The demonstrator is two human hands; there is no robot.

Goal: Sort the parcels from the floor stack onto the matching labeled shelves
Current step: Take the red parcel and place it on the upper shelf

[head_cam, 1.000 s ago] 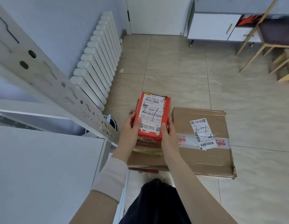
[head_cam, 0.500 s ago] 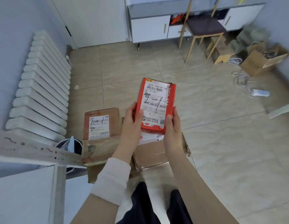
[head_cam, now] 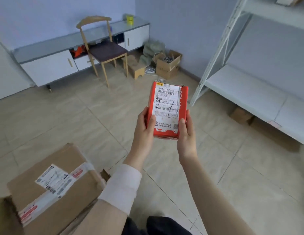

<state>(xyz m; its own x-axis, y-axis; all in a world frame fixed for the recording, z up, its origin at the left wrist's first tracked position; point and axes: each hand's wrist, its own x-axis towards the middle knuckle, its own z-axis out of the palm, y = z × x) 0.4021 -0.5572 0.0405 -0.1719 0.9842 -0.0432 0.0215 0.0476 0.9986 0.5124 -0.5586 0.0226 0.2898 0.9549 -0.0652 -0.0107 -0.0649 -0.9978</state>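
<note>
here both hands, left hand [head_cam: 145,126] and right hand [head_cam: 186,131], clamp their fingers on the red parcel [head_cam: 167,110] marked 2-1.

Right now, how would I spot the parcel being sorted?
Left of the white shelves, above the tiled floor, the left hand and right hand hold one parcel. Unlike the brown box at lower left, it is small and red, with 2-1 handwritten on its label.

Red parcel's [head_cam: 167,109] label reads handwritten "2-1".
</note>
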